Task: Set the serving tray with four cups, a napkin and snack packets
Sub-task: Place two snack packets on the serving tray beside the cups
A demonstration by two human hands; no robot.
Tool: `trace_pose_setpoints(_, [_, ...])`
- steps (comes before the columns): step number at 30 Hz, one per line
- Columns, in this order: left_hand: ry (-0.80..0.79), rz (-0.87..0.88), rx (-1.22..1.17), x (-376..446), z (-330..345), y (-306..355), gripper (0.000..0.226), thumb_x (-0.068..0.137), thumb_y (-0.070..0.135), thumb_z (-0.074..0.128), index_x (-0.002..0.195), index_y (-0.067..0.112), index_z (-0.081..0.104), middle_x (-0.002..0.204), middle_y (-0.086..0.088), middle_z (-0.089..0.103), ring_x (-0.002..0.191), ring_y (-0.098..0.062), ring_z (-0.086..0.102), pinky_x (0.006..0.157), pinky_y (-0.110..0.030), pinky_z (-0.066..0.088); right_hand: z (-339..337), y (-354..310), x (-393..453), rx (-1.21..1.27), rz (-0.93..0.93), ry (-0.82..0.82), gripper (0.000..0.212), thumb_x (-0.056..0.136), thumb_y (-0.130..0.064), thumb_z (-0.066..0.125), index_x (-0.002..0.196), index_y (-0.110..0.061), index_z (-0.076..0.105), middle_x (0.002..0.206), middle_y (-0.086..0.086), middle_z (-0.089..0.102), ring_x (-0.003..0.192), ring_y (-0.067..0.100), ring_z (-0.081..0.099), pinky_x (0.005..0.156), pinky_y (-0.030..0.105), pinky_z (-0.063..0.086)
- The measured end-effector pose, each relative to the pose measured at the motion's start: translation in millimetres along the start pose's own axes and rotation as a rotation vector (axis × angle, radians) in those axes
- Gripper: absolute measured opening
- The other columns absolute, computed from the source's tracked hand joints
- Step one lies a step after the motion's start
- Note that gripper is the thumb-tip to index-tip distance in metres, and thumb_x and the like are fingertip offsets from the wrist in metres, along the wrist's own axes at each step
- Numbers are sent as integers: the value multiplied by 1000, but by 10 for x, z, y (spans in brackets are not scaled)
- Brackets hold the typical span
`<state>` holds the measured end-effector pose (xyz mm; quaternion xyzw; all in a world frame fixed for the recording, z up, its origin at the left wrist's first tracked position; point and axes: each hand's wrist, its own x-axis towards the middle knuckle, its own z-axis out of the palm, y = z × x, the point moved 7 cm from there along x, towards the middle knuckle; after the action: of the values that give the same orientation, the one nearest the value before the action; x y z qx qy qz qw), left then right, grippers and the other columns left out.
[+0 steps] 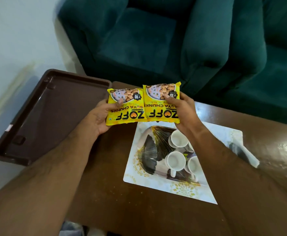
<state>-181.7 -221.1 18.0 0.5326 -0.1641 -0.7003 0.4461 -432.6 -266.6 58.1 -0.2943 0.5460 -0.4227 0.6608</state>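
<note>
While our left hand [100, 116] and right hand [182, 109] each grip a packet [125, 108] above the tabletop [105, 176], we judge the snack step underway. Next, we carry both left onto the bare tray [54, 106]; the cups [176, 160] wait on the mat [182, 189].

left hand [99, 116], right hand [183, 109], both raised, gripping

Two yellow plastic snack packets, one at left [125, 106] and one at right [162, 102], side by side above the table; two bare hands, the left [97, 117] and the right [182, 110]; four small white cups clustered on the right: far [179, 138], near left [176, 160], near right [193, 165], and one mostly hidden behind an arm [189, 147]; one dark brown rectangular plastic tray [42, 116] at left; one white patterned placemat [139, 167]; one brown wooden table [105, 193]
</note>
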Motion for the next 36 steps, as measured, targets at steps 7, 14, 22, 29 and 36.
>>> trace_pose_setpoints(7, [-7,-34,54,10,539,-283,71,72,12,81,138,7,56,127,-23,69,100,-34,74,81,-49,64,-645,-90,-195,39,4,61,33,87,-4,74,119,-1,65,98,17,77,85,35,76,68,46,62])
trace_pose_setpoints(14, [-10,-53,109,-87,865,-596,70,69,10,82,135,8,58,122,-22,72,108,-40,72,82,-54,63,-1180,-103,-430,13,-11,70,29,89,-3,71,118,-3,67,105,20,75,91,38,74,77,49,62])
trace_pose_setpoints(22, [35,-70,108,-180,967,-855,57,68,8,81,122,12,64,115,-19,75,95,-34,76,81,-53,63,-1940,-162,-783,-93,-33,200,27,90,-4,70,117,-6,68,95,14,77,79,32,76,66,46,64])
trace_pose_setpoints(29, [90,-75,157,-198,727,-955,50,71,4,79,118,13,64,113,-19,75,89,-31,77,77,-52,64,-2308,-157,-924,-256,-101,267,23,90,1,69,110,-12,69,86,5,79,75,26,77,58,36,61])
trace_pose_setpoints(36, [156,-87,213,-173,563,-1075,36,83,-2,74,116,11,64,108,-17,76,79,-26,78,68,-44,66,-2367,-58,-878,-582,-109,319,27,90,-7,71,116,-14,67,98,2,77,88,22,75,77,48,63])
